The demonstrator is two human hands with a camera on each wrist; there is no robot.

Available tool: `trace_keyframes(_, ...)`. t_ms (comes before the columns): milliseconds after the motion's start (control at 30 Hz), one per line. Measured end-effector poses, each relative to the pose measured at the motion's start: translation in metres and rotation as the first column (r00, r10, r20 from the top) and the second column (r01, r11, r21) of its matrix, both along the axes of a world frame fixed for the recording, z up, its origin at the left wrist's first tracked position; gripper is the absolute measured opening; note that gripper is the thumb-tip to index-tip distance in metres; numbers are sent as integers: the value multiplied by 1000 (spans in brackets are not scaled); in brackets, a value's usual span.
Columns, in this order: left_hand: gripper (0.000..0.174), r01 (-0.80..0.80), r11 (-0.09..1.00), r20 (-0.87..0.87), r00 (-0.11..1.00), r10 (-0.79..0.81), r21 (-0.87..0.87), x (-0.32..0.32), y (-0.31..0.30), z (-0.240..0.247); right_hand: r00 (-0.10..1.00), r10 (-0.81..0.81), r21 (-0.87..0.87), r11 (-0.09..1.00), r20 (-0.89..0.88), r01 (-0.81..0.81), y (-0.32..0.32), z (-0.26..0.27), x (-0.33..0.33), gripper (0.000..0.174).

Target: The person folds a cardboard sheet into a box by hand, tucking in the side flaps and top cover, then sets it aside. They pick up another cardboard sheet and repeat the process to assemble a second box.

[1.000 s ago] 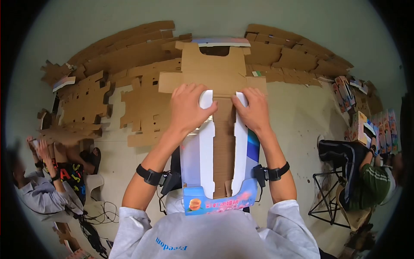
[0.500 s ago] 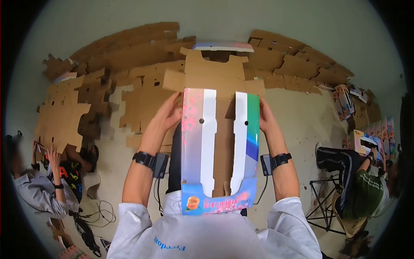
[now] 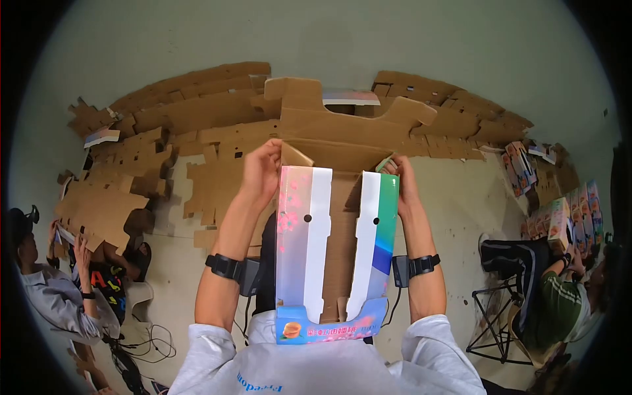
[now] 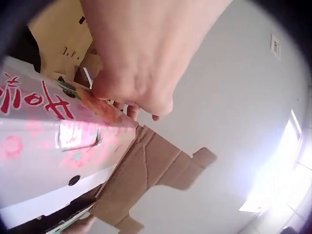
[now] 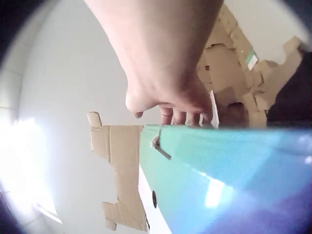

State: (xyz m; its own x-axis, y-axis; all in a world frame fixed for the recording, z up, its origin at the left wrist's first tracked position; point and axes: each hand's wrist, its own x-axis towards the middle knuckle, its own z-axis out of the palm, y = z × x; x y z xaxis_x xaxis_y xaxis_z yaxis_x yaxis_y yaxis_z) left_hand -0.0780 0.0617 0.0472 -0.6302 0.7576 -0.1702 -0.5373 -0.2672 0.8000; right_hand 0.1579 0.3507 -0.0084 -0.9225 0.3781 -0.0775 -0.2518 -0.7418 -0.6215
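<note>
A printed cardboard box (image 3: 304, 243), pink on one side and green-blue on the other, lies lengthwise before my body. White strips edge its long top opening, and its blue end panel (image 3: 329, 331) is nearest me. At the far end, a brown end flap (image 3: 355, 120) stands raised with a cut-out in its edge. My left hand (image 3: 262, 172) is at the far left corner, fingers touching a small side flap (image 3: 296, 155) that angles inward. My right hand (image 3: 406, 181) touches the opposite corner, its fingers partly hidden behind the box side and the right side flap (image 3: 385, 162).
Flat cardboard sheets (image 3: 191, 99) lie along the wall and across the floor at left. One person (image 3: 62, 289) at left holds a cardboard sheet; another person (image 3: 559, 296) sits at right by finished printed boxes (image 3: 582, 207). A black-framed stool (image 3: 497, 326) and cables (image 3: 155, 342) are nearby.
Both hands have moved from the white strips out to the box's far corners. The brown end flap has risen, and the side flaps have turned inward.
</note>
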Motion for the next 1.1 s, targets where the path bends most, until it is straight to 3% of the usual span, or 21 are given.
trace_keyframes(67,27,3,998,157,987,-14,69,8,-6,19,998,-61,7,998,23,61,-6,16,8,33)
trace_keyframes(167,12,126,992,-19,992,-126,1,6,-4,-3,959,-152,319,945,240,70,-20,33,7,26)
trace_keyframes(200,13,168,985,-71,983,-170,-33,6,-5,-8,951,-116,343,939,286,11,-25,46,11,23)
trace_keyframes(233,14,211,973,-15,977,-213,-89,10,-8,11,939,-81,362,931,335,-50,-30,62,18,22)
trace_keyframes(267,4,247,964,-66,965,-254,-96,10,-12,14,919,-48,375,920,391,-112,-33,69,26,22)
trace_keyframes(333,19,295,916,-248,899,-362,-271,27,-18,43,893,-64,402,906,445,-135,-22,65,29,29)
trace_keyframes(433,32,106,914,-530,786,-318,-391,44,-10,39,852,-143,396,915,503,-80,-39,78,29,29)
trace_keyframes(567,29,-136,957,-393,919,25,-256,70,10,23,804,-460,655,746,377,120,-44,43,21,27)
trace_keyframes(700,20,-214,960,-422,898,122,-179,71,22,8,773,-535,615,749,341,247,-46,39,26,24)
trace_keyframes(800,18,-320,936,-424,875,232,-148,76,23,1,738,-624,696,649,256,307,-47,26,25,19)
trace_keyframes(900,18,-326,941,-494,835,244,-86,70,23,-12,704,-695,819,484,145,309,-49,25,29,16)
trace_keyframes(1000,18,-360,931,-518,810,277,-66,69,22,-16,671,-735,816,445,97,369,-53,22,27,14)
trace_keyframes(1100,18,-355,932,-568,783,254,-73,69,20,-14,597,-801,876,318,45,362,-58,25,30,14)
